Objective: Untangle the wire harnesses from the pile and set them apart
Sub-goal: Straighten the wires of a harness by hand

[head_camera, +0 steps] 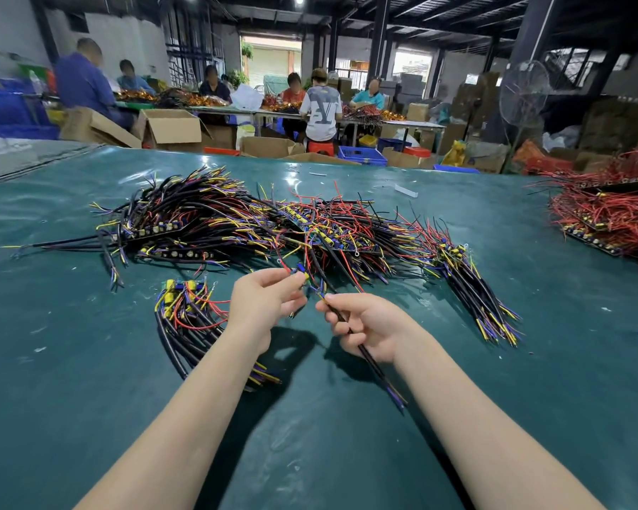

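A big tangled pile of wire harnesses [273, 222] with black, red, yellow and purple wires lies across the middle of the green table [89, 362]. My left hand [262, 303] pinches the yellow and blue connector end of one harness [300, 276] at the pile's near edge. My right hand [365, 325] grips the black sheathed cable [378, 369] of that same harness, its yellow and purple tips hanging toward me. A small separated bundle of harnesses [188, 322] lies just left of my left hand. Another sorted bundle [476, 288] lies to the right.
A separate heap of red wires [604, 215] sits at the table's far right edge. Small white scraps [406, 190] lie beyond the pile. Several people work at tables in the background among cardboard boxes [170, 128] and blue crates [361, 155]; a standing fan [523, 93] is at right.
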Demonstrator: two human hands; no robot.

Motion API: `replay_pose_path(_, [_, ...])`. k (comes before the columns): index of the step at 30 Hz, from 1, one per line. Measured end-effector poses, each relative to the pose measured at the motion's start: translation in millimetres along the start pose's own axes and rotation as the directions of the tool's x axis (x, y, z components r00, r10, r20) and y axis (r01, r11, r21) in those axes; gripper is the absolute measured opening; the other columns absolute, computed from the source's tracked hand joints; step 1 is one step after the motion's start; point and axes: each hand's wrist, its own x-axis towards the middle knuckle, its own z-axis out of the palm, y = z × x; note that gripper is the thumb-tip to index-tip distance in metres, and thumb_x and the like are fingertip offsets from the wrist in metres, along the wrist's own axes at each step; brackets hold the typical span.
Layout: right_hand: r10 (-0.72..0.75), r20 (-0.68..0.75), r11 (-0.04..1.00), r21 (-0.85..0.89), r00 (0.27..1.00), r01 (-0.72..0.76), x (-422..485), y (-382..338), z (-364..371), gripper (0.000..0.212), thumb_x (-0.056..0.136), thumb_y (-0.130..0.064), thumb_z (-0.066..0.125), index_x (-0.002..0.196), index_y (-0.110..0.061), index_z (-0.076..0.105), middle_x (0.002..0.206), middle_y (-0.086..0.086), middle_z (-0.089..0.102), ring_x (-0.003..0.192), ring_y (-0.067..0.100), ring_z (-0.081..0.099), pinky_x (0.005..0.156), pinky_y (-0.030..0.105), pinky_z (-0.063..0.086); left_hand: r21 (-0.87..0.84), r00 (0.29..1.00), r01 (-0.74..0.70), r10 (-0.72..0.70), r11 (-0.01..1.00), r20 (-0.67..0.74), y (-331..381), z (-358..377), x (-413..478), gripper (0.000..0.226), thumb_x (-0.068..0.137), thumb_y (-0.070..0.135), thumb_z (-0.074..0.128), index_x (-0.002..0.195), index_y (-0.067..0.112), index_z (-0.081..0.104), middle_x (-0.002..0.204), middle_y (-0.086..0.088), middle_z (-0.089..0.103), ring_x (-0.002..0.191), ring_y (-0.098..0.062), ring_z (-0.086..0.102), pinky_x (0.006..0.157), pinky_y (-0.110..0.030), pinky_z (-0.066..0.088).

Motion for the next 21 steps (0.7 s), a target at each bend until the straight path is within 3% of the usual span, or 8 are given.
replay_pose_path(2, [0.079,0.021,0.993,0.085,0.997,-0.081,1.9,0.7,2.4,0.036,0.093,-0.016,0.048,0.063,-0.009,0.065,0.049,-0.005,0.051,0.034,0.001,0.044,0.027,0.008,0.022,-0.011,1.000,-0.017,0.017,1.000,-0.008,1.4,2.5,-0.5,0.009,0.082,0.004,0.067,0.085,0.001,0.059,0.079,-0.012,0.058,0.064,-0.017,0.058,0.054,-0.017,0.055])
replay_pose_path(4, [0.065,-0.028,0.998,-0.011,0.998,-0.065,3.6,1.3,4.5,0.028,0.090,-0.011,0.052,0.065,-0.008,0.064,0.053,-0.004,0.054,0.035,0.002,0.046,0.028,0.008,0.022,-0.028,1.000,-0.020,0.020,0.999,0.006,1.8,4.0,-0.8,0.016,0.082,0.004,0.066,0.095,-0.003,0.058,0.077,-0.010,0.058,0.063,-0.016,0.058,0.055,-0.018,0.056])
replay_pose_path(7, [-0.111,-0.163,0.963,-0.262,0.980,0.066,5.7,2.9,6.9,0.020,0.082,-0.005,0.061,0.063,-0.010,0.058,0.063,0.003,0.052,0.035,0.005,0.041,0.031,0.010,0.018,-0.022,1.000,0.000,0.000,1.000,0.008,0.2,2.3,-0.3,0.019,0.083,0.004,0.065,0.100,-0.004,0.057,0.079,-0.010,0.058,0.064,-0.015,0.058,0.060,-0.021,0.058])
replay_pose_path(11, [-0.291,-0.201,0.896,-0.400,0.935,0.193,7.4,6.5,6.8,0.023,0.079,-0.004,0.064,0.059,-0.012,0.057,0.052,0.000,0.038,0.038,0.008,0.034,0.036,0.011,0.016,-0.074,0.999,0.030,-0.028,0.997,0.030,-2.9,0.8,-2.2,0.008,0.085,0.000,0.061,0.085,0.005,0.055,0.086,-0.011,0.054,0.070,-0.018,0.054,0.056,-0.018,0.056])
replay_pose_path(14, [-0.200,-0.165,0.941,-0.308,0.966,0.142,4.3,5.8,4.7,0.023,0.086,-0.012,0.061,0.064,-0.010,0.059,0.053,-0.001,0.038,0.036,0.005,0.036,0.033,0.012,0.018,-0.119,0.997,0.034,-0.025,0.992,0.073,-3.4,1.2,-3.3,0.013,0.088,-0.002,0.055,0.083,0.010,0.051,0.084,-0.009,0.052,0.068,-0.017,0.054,0.053,-0.017,0.054])
replay_pose_path(17, [0.017,-0.059,0.998,-0.057,0.998,-0.021,3.8,2.8,1.4,0.043,0.096,-0.032,0.042,0.068,-0.004,0.060,0.051,-0.002,0.032,0.032,0.003,0.030,0.027,0.011,0.016,-0.160,0.994,0.027,-0.010,0.987,0.109,0.4,2.0,-4.0,0.014,0.091,-0.001,0.051,0.083,0.010,0.048,0.078,-0.009,0.059,0.057,-0.013,0.063,0.050,-0.015,0.051])
replay_pose_path(21, [0.114,0.129,0.974,0.179,0.985,-0.136,7.2,3.7,4.3,0.054,0.097,-0.033,0.036,0.060,-0.007,0.065,0.043,-0.005,0.030,0.032,0.004,0.030,0.025,0.009,0.019,-0.177,0.990,0.003,0.023,0.984,0.143,2.4,1.8,-3.9,0.007,0.091,0.002,0.052,0.087,0.008,0.051,0.083,-0.010,0.062,0.057,-0.006,0.066,0.052,-0.017,0.053])
